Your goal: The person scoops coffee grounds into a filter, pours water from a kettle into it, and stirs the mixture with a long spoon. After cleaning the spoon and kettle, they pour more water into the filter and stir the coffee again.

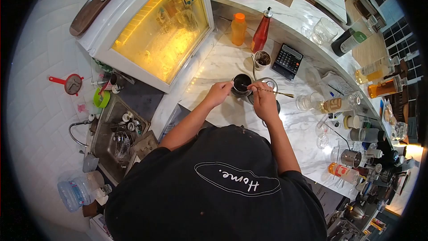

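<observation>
My left hand (pixel 219 93) is closed on the rim of a metal cup (pixel 241 84) with dark contents. In my right hand (pixel 264 100) is a long thin spoon (pixel 284 93) with a twisted handle; one end is at the cup and the other points right. A round metal object (pixel 269 83) lies just behind my right hand, partly hidden by it. Beyond the hands stands a white cup (pixel 262 59) with dark residue inside, and a handle or stick leans beside it.
Behind stand an orange bottle (pixel 238 29), a red bottle (pixel 261 31) and a black calculator (pixel 287 62). A glass-doored fridge (pixel 162 29) is at the upper left, above a sink (pixel 109 145). Several bottles and glasses line the right side, including an amber bottle (pixel 342 171).
</observation>
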Tool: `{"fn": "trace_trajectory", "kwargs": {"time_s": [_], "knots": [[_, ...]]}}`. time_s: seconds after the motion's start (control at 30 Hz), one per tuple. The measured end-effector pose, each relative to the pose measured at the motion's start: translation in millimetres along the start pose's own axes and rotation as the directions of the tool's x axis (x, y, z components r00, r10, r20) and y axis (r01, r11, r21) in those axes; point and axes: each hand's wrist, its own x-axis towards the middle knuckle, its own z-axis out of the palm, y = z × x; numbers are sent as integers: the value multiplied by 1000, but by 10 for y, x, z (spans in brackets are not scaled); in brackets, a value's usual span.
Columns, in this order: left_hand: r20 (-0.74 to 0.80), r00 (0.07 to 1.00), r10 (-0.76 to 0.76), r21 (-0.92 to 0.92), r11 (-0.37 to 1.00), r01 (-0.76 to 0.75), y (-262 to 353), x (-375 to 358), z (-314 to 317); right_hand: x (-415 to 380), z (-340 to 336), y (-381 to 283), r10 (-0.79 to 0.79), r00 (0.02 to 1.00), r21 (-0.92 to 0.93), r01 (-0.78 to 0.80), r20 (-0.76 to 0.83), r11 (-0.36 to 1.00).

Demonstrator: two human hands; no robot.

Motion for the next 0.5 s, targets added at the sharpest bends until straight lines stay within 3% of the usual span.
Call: {"fn": "trace_trajectory", "kwargs": {"time_s": [0.33,0.5], "knots": [[-18,999,41,27,999,-41,-110,55,-4,36,-79,-64,-10,1000,-103,13,29,995],[-4,999,36,27,999,-35,-135,75,-1,46,42,-70,39,998,-22,-38,39,999]]}}
